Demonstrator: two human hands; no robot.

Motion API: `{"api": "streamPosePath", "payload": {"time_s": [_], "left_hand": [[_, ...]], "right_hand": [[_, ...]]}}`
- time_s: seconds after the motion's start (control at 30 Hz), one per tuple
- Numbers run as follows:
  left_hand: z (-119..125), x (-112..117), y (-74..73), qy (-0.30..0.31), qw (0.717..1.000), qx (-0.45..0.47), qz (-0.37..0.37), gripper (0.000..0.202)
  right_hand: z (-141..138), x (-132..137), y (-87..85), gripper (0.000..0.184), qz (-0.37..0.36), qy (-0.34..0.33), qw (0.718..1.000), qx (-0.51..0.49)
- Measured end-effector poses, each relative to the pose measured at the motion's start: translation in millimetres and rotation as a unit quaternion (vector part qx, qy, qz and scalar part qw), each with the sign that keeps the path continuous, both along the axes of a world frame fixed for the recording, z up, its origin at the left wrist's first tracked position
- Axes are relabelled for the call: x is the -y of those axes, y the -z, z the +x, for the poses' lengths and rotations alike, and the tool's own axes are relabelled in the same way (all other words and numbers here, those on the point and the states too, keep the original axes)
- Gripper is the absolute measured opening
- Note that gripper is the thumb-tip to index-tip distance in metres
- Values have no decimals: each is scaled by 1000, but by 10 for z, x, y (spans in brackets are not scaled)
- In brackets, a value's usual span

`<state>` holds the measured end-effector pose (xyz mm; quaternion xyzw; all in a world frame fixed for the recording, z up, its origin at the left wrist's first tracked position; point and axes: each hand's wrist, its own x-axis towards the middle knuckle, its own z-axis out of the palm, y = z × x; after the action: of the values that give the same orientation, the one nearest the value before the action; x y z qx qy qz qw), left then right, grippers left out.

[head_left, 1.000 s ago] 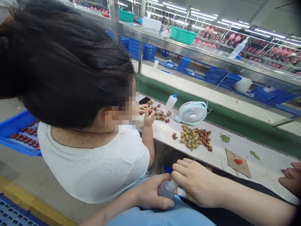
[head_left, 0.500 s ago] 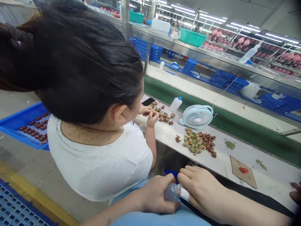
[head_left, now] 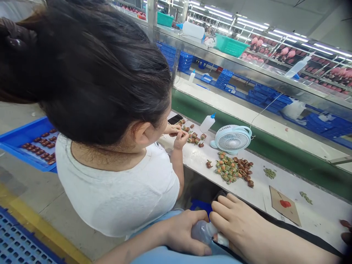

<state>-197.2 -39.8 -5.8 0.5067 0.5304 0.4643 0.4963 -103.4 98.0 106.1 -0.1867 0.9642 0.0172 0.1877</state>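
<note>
My left hand [head_left: 183, 234] is wrapped round a small translucent grey bottle [head_left: 200, 231] held low over my lap, below the table's front edge. My right hand [head_left: 236, 223] is closed over the bottle's white cap end [head_left: 221, 239], fingers curled on top of it. On the white table [head_left: 316, 212] beyond my hands lies a pile of small brown, green and orange toy parts [head_left: 232, 169].
A co-worker in a white shirt [head_left: 118, 190] sits close at my left, hands on small parts [head_left: 192, 136]. A small fan [head_left: 232, 139], a squeeze bottle [head_left: 206, 123], a phone [head_left: 175, 118] and a cardboard piece with a red blob [head_left: 284, 205] are on the table. Another person's fingertips [head_left: 345, 224] show at right.
My hands and the bottle sit lower in the picture as my view tilts up slightly. My right hand has slid along the cap end. The co-worker keeps handling small parts.
</note>
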Motion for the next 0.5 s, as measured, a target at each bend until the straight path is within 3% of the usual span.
{"api": "streamPosePath", "payload": {"time_s": [0.13,0.33,0.5], "left_hand": [[-1,-4,16,3,1000,10,8,45],[50,0,7,-91,991,-95,18,33],[72,18,-75,-128,980,-150,14,30]], "right_hand": [[8,-25,16,13,-1,-11,1000,0],[3,-51,10,15,-22,45,999,1],[-28,-41,33,23,-30,65,997,-4]]}}
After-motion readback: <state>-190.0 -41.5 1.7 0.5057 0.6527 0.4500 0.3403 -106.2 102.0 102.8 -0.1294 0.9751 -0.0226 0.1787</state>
